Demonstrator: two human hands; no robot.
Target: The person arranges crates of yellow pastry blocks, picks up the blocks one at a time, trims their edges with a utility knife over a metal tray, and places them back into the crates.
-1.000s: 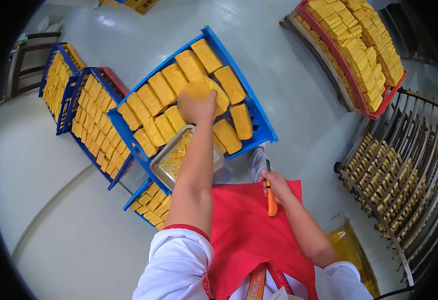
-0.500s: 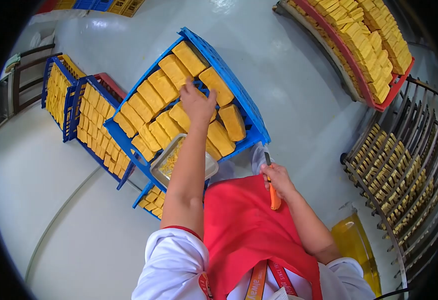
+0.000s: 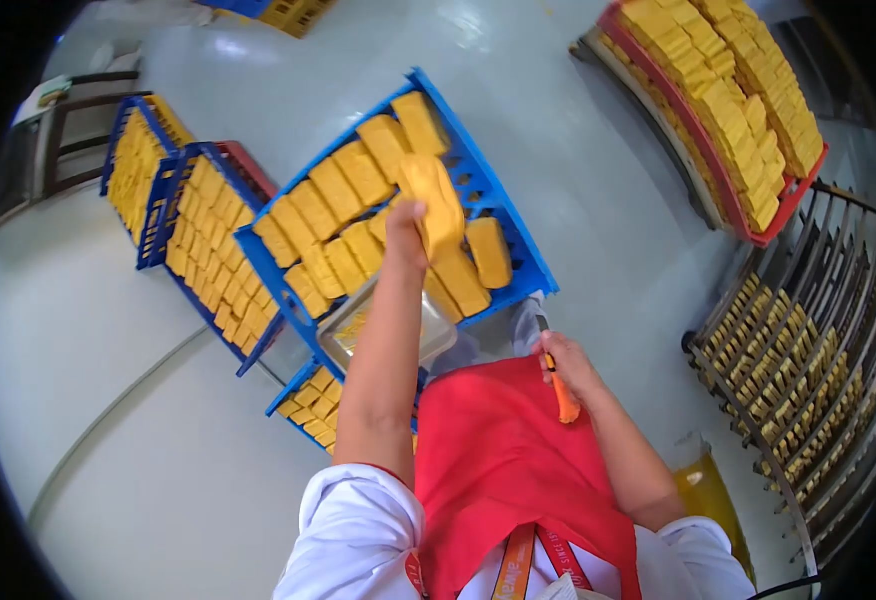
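Note:
My left hand (image 3: 407, 236) is wrapped round one end of a yellow block (image 3: 434, 205), raised over the blue crate (image 3: 525, 240). Rows of similar yellow blocks (image 3: 336, 190) lie in that crate, with a gap at its right side showing the slatted bottom. A metal tray (image 3: 433, 333) with thin yellow scraps sits at the crate's near edge, partly hidden by my left forearm. My right hand (image 3: 569, 365) grips an orange-handled knife (image 3: 562, 393) beside the red apron, its dark blade pointing up and away from me.
Blue crates (image 3: 180, 205) of yellow pieces stand on the left, and another (image 3: 308, 402) lies below the main crate. At the upper right is a red crate (image 3: 794, 196) piled with yellow pieces. A metal rack (image 3: 758, 400) stands on the right above a yellow container (image 3: 713, 500).
My left hand, open over the blocks half a second ago, now holds a block lifted above the crate. The camera view has shifted slightly. My right hand still holds the knife.

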